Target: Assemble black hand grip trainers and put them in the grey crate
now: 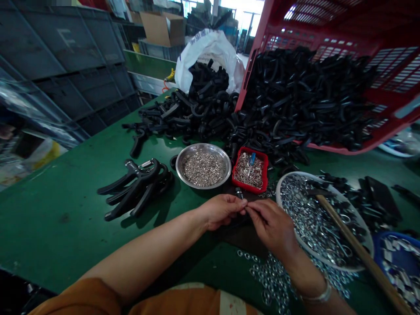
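Note:
My left hand (225, 212) and my right hand (274, 223) meet fingertip to fingertip over a dark mat (244, 238). Both are closed in a pinch, and whatever lies between the fingers is too small and covered to name. Just beyond the fingertips a small shiny metal piece (239, 191) stands up; I cannot tell whether it is held or fixed. A steel bowl (180, 173) of tiny metal pins and a red tray (265, 186) of rivet-like pins stand close behind the hands.
Black spring hand grips (139, 188) lie stacked at left. Black handles (203, 111) heap at the back, below a tilted red basket (393, 94). At right are a white basin (369, 236) of metal parts, a hammer (351, 238) across it, and loose nuts (274, 280).

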Demonstrator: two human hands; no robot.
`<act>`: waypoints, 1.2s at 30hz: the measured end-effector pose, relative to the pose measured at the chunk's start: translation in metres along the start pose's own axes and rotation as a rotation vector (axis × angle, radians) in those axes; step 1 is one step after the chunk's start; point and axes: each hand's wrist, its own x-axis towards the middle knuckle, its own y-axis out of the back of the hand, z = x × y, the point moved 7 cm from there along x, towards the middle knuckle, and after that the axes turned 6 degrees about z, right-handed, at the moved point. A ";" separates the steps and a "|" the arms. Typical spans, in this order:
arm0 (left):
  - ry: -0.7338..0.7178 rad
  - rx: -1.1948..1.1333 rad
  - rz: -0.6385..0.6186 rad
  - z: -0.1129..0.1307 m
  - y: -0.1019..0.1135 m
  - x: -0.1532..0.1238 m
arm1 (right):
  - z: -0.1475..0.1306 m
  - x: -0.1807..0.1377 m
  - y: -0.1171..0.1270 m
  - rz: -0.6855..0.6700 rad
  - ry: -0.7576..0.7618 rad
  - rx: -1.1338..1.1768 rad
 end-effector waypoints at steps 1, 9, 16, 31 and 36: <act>-0.025 0.032 0.027 0.002 0.002 0.001 | 0.001 -0.002 -0.001 0.000 -0.009 -0.010; -0.590 0.860 0.424 0.054 0.019 -0.015 | 0.044 -0.019 -0.009 0.022 -0.400 0.150; -0.642 1.571 0.586 0.049 0.016 -0.015 | 0.045 -0.012 -0.012 -0.073 -0.245 -0.106; -0.677 1.596 0.553 0.046 0.018 -0.015 | 0.029 -0.021 -0.024 0.047 -0.010 -0.202; -0.631 1.546 0.511 0.044 0.022 -0.013 | 0.031 -0.026 -0.022 0.043 0.023 -0.204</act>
